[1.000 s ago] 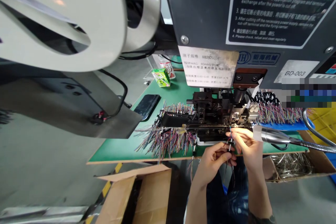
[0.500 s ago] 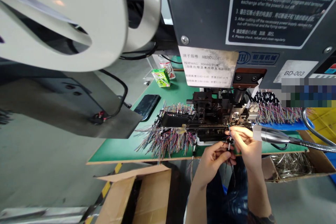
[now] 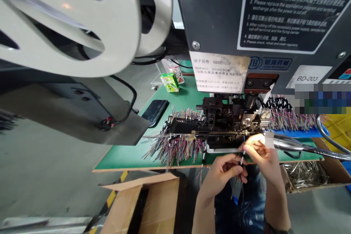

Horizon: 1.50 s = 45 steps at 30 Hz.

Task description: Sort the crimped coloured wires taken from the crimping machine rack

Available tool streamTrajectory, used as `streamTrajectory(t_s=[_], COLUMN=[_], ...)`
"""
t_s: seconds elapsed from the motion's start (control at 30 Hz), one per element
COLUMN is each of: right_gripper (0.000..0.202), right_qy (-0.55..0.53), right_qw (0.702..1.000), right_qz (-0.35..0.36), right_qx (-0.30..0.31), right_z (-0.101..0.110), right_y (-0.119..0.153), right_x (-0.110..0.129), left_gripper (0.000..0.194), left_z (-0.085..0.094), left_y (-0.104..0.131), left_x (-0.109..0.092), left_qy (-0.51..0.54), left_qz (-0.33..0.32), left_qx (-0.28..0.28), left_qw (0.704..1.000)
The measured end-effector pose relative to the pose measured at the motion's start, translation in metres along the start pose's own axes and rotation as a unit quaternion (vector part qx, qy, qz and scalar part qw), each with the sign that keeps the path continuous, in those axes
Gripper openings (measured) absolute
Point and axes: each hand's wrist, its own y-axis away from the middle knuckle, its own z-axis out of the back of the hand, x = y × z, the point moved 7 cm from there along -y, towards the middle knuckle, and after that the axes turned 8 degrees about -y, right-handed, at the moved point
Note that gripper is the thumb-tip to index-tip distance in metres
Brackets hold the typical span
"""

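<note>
My left hand pinches a thin wire bundle with black and white sleeves, just in front of the crimping machine. Close by on the right, my right hand has its thumb and index finger closed on the upper wires of the same bundle. A fine blue wire end rises above those fingertips, near the machine's lower jaws. Loose dark wire ends hang below my left hand. A lamp head lights the right hand's fingers.
Heaps of coloured wires lie left of the machine, and more sit in a blue tray at right. A phone, a green box, a metal lamp and open cartons surround the work spot.
My right hand has drawn back slightly, down and to the right, away from the machine's jaws. The left hand keeps its grip on the bundle. The view has shifted a little.
</note>
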Motion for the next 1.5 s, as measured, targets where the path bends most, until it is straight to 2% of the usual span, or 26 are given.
streamTrajectory(t_s=[0.1, 0.23, 0.5, 0.77, 1.13, 1.5], right_gripper=[0.027, 0.036, 0.025, 0.036, 0.028, 0.022], right_qy=[-0.068, -0.114, -0.074, -0.055, -0.036, -0.021], right_qw=[0.996, 0.99, 0.988, 0.992, 0.989, 0.99], right_qz=[-0.048, -0.065, -0.025, -0.042, -0.003, 0.007], right_qx=[-0.029, -0.059, -0.132, -0.106, -0.142, -0.14], right_z=[0.001, -0.001, -0.002, 0.002, -0.003, -0.005], right_y=[0.001, 0.001, 0.004, -0.001, 0.0, 0.0], right_x=[-0.019, -0.032, -0.022, -0.031, -0.026, -0.026], left_gripper=[0.048, 0.045, 0.038, 0.032, 0.036, 0.038], left_z=[0.002, 0.005, 0.006, 0.01, 0.008, 0.008], left_y=[-0.002, -0.005, -0.007, -0.007, -0.006, -0.005], left_x=[0.001, 0.002, 0.0, 0.001, -0.003, -0.004], left_qy=[-0.004, -0.01, -0.031, -0.051, -0.028, -0.026], left_qz=[-0.006, -0.012, -0.022, -0.026, -0.042, -0.045], left_qx=[-0.022, -0.039, -0.049, -0.062, -0.057, -0.057], left_qw=[1.0, 0.999, 0.998, 0.996, 0.997, 0.997])
